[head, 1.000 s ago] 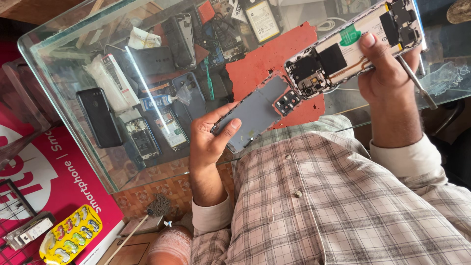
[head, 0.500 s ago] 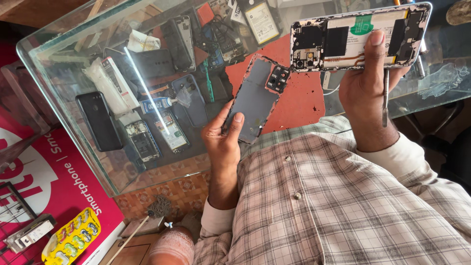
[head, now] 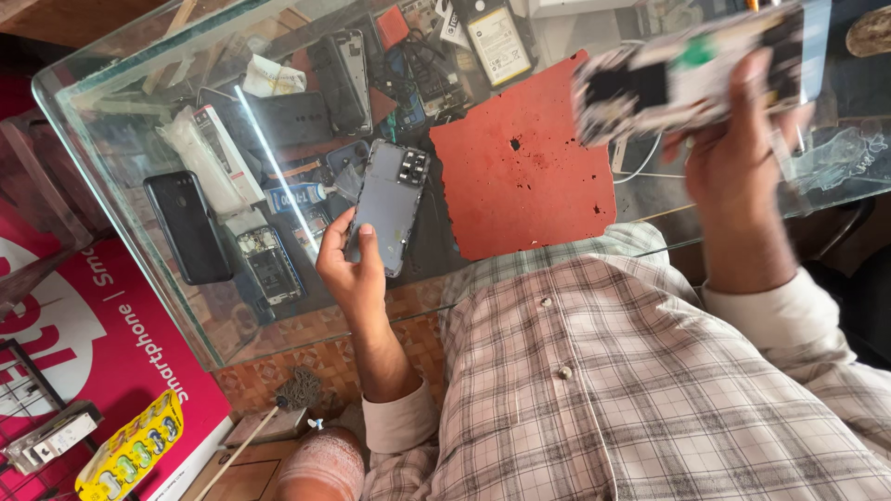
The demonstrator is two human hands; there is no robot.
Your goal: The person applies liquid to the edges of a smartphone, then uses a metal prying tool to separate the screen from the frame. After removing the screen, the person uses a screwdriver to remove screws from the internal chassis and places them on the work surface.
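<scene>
Left hand [head: 355,271]: thumb laid on top, fingers curled beneath, clamping the lower end of a grey-blue phone back cover [head: 390,209]. Cover held just above the glass tabletop [head: 109,211], near its front edge, camera cut-out end pointing to the far edge. Touching the glass or not: cannot tell.

Right hand [head: 742,172]: wrapped around an opened phone body [head: 682,76], thumb across its upper face, lifted over the tabletop's far right corner. Blurred by motion; board and a green patch made out, no finer detail. Possibly a thin tool under the fingers; cannot tell.

Red mat [head: 524,176]: flat on the glass between the two hands, speckled with dark spots, nothing lying on it.

Handling notes (judgement):
- Grip the cover by its long edges only; keep fingertips off the lens cut-outs and any adhesive rim.
- Keep the opened body level, board face up, to avoid shedding loose small parts.
- Watch the white cable trailing by the body near the mat's right edge; avoid snagging.
- Put parts down on the mat rather than bare glass, away from the tabletop's front edge.

Count:
- Back cover in hand: 1
- Opened phone body in hand: 1
- Red mat: 1
- Intact black phone [head: 188,227] near the left edge: 1
- Flat battery pack [head: 498,42] at the far edge: 1
- Other phone shells and parts seen through the glass: several, too jumbled to count
- Yellow blister card [head: 130,445] below the tabletop's left corner: 1
</scene>
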